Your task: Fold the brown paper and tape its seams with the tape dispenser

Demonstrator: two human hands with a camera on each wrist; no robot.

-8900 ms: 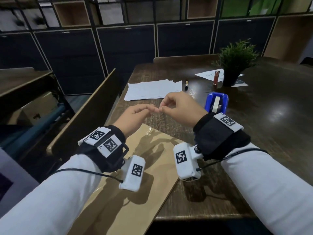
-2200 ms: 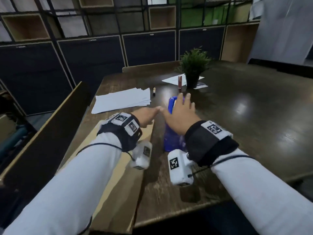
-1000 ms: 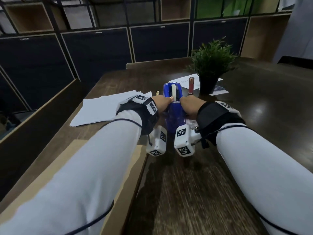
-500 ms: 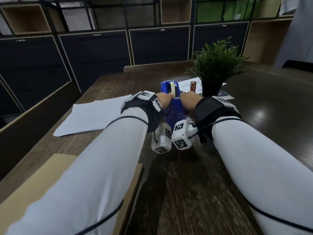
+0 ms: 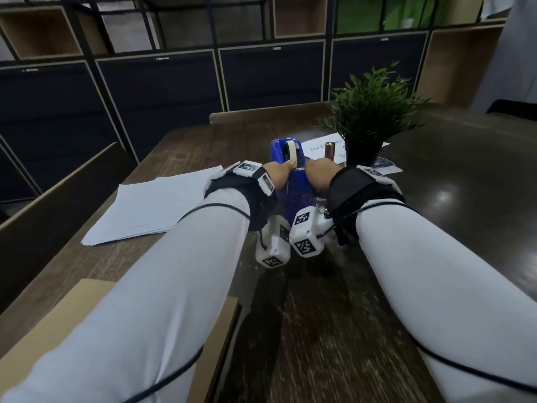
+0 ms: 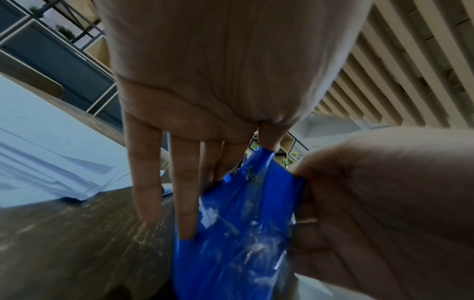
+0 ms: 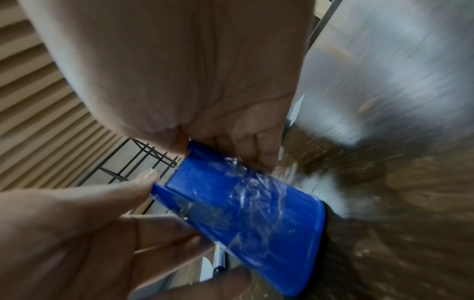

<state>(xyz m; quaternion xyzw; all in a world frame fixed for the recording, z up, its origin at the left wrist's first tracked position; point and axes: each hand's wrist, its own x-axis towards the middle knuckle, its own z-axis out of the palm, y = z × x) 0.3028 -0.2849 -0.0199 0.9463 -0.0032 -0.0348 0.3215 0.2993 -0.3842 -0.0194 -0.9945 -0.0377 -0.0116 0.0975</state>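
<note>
The blue tape dispenser stands on the dark table far out from me, close to the plant. My left hand lies against its left side, fingers straight down the wall and thumb on the top rim by the tape roll. My right hand holds the right side, fingers curled against it. Crumpled clear tape clings to the dispenser body. The brown paper lies flat at the near left edge, mostly hidden under my left sleeve.
A stack of white sheets lies left of the dispenser. A potted plant, a small reddish cylinder and a written sheet sit just behind it. A wooden bench back runs along the left. Bare table lies between me and the dispenser.
Both hands have carried the dispenser away from the brown paper and across the table toward the plant. In the last half second it has hardly moved.
</note>
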